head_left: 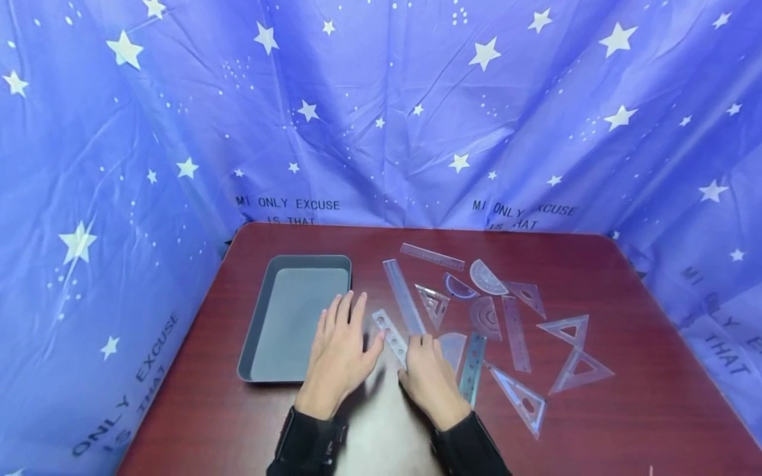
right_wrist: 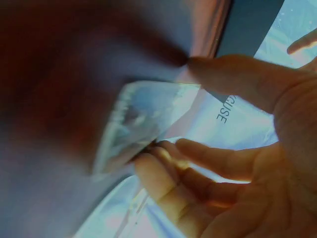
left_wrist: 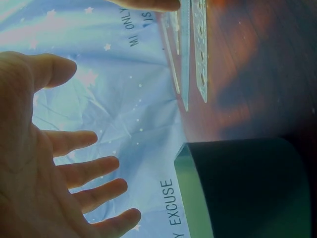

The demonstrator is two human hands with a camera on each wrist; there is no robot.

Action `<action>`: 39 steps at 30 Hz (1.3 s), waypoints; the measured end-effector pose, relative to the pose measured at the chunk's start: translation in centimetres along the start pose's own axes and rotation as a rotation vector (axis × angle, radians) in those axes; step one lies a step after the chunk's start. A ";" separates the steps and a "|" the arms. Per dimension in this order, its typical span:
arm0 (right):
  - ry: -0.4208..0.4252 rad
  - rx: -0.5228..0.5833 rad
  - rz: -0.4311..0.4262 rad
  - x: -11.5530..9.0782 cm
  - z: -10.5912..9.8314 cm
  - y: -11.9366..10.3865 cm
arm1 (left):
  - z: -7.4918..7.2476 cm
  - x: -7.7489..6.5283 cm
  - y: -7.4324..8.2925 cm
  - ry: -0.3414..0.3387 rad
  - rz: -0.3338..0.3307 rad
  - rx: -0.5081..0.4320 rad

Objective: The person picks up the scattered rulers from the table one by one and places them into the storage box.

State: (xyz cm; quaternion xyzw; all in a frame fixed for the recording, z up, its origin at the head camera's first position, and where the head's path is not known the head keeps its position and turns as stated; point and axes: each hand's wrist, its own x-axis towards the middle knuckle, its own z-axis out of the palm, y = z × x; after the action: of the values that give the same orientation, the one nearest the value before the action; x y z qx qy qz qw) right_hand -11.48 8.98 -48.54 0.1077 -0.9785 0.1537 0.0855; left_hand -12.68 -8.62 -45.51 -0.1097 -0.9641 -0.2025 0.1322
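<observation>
My right hand grips the near end of a clear ruler with round holes, low over the table. In the right wrist view that ruler's end shows between thumb and curled fingers, partly blurred. My left hand spreads its fingers beside the right edge of a grey tray, holding nothing; its thumb points toward the ruler. The left wrist view shows the open palm and the tray's side. A long clear ruler lies just beyond the right hand.
Right of the hands lie several clear drawing tools on the red-brown table: a greenish ruler, protractors such as one at the back, and set squares including one near the front. A starry blue curtain surrounds the table.
</observation>
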 end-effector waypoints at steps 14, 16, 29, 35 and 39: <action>-0.165 0.027 0.059 3.5 2.2 3.1 | -1.2 0.6 -0.8 -0.007 -0.100 -0.207; -0.195 0.061 0.068 4.1 1.5 4.0 | -1.4 0.8 -0.9 -0.016 -0.132 -0.279; -0.109 0.212 0.159 4.0 -8.2 0.9 | 0.8 2.3 1.3 0.067 -0.348 -1.071; -0.023 0.222 0.108 3.7 -7.3 0.1 | 2.5 2.4 2.9 0.024 -0.528 -1.520; 0.001 0.230 0.099 3.5 -6.7 -0.5 | 2.9 2.1 3.6 -0.002 -0.597 -1.564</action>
State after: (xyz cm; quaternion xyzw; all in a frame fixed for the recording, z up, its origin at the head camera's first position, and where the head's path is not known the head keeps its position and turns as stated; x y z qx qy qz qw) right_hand -13.81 9.98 -41.42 0.0683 -0.9584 0.2691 0.0654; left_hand -14.31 -3.88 -46.20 0.0902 -0.5343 -0.8394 -0.0421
